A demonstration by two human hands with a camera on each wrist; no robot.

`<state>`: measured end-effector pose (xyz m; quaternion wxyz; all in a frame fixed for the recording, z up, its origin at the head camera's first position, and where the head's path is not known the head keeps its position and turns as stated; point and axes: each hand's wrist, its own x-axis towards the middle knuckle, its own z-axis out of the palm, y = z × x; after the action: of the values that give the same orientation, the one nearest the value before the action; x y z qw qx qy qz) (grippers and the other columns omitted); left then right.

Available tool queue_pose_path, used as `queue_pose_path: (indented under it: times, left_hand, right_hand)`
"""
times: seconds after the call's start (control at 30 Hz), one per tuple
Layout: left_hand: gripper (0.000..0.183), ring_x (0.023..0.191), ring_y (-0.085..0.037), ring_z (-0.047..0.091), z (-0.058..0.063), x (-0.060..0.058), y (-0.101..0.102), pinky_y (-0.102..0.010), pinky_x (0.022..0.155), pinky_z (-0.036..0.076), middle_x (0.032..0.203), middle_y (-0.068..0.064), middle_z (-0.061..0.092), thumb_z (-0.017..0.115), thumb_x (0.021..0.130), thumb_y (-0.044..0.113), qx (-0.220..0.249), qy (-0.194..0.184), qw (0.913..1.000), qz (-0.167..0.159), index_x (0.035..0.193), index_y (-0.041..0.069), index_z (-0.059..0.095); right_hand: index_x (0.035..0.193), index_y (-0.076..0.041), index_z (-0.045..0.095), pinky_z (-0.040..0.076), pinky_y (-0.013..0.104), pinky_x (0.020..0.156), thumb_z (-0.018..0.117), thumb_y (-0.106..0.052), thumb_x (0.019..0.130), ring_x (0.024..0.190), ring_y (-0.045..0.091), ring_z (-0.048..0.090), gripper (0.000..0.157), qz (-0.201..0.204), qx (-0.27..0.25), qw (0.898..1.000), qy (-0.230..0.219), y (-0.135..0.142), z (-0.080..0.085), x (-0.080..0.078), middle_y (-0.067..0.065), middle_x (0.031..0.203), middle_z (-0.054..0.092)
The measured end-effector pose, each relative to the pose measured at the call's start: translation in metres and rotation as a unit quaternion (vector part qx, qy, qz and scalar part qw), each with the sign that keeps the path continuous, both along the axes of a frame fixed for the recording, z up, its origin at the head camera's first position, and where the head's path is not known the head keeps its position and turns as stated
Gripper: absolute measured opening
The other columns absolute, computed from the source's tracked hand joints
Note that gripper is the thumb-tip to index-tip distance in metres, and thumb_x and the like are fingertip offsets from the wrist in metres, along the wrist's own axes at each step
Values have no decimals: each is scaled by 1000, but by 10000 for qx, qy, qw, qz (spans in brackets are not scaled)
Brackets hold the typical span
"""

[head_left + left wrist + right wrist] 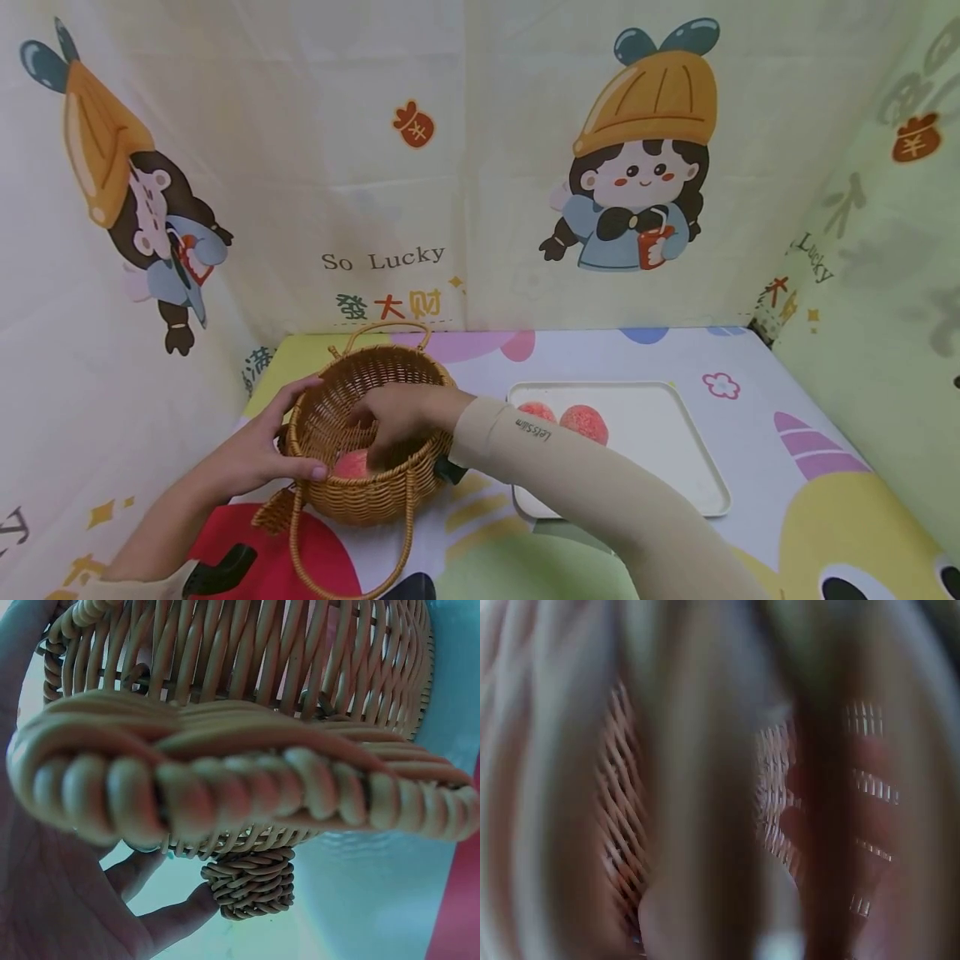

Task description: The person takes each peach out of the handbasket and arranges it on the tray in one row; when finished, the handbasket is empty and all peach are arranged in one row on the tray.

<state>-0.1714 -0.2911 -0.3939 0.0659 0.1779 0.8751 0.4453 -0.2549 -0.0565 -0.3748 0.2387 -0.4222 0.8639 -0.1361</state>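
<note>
A round wicker basket stands tilted on the left of the table. My left hand grips its near-left side, thumb over the rim and the other fingers along the outside. In the left wrist view, fingertips of that left hand reach a small woven wicker stub under the basket. Inside the basket, my right hand points downward with loosely bent fingers. Beside it a round red fruit lies low against the near wall, partly hidden. Blurred wicker strands cover much of the right wrist view.
A white rectangular tray lies right of the basket, holding a red fruit and another red fruit partly behind the right sleeve. One looped basket handle hangs in front; another handle rises behind. Printed cloth walls surround the table.
</note>
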Motion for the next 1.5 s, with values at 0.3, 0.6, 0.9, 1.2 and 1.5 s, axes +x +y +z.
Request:
queue_pose_path:
  times: [0.3, 0.6, 0.9, 1.2, 1.5]
  left_hand:
    - [108, 125, -62, 43, 0, 1, 0, -49, 73, 59, 152, -26, 28, 87, 76, 26, 32, -72, 10000, 11, 159, 23, 18]
    - [106, 126, -63, 40, 3, 2, 1, -52, 77, 56, 154, -23, 28, 87, 77, 21, -102, 127, 9999, -30, 159, 22, 19]
    - [105, 134, -59, 32, -2, 0, -1, -70, 86, 46, 155, -22, 27, 87, 77, 25, -327, 225, 9992, 53, 159, 23, 20]
    - [105, 130, -62, 35, -1, 0, -1, -63, 82, 53, 152, -23, 29, 86, 77, 29, -185, 33, 9998, 77, 158, 23, 20]
    - [107, 128, -66, 35, 1, 1, -1, -64, 80, 53, 153, -25, 28, 87, 77, 24, -184, 87, 9998, 50, 159, 21, 18]
  right_hand:
    - [128, -31, 69, 44, 21, 86, 78, -21, 87, 98, 4, 57, 43, 628, 960, 9916, 600, -17, -7, 22, -14, 107, 64]
    - [122, -37, 68, 49, 28, 74, 86, -40, 75, 93, 2, 57, 50, 276, 517, 9925, 1070, -7, 6, 20, -19, 100, 62]
    - [120, -28, 60, 48, 16, 80, 92, -28, 72, 97, 1, 57, 58, -125, -1624, 9866, -67, 21, 21, 4, -14, 110, 60]
    - [137, -9, 56, 53, 31, 92, 90, -6, 74, 111, 15, 63, 72, -701, -3896, 9048, -1571, 65, 36, -6, 0, 128, 61]
    - [142, -8, 54, 53, 41, 95, 82, 2, 77, 123, 29, 58, 71, -1375, -4299, 8638, -2239, 142, 44, -12, 10, 135, 58]
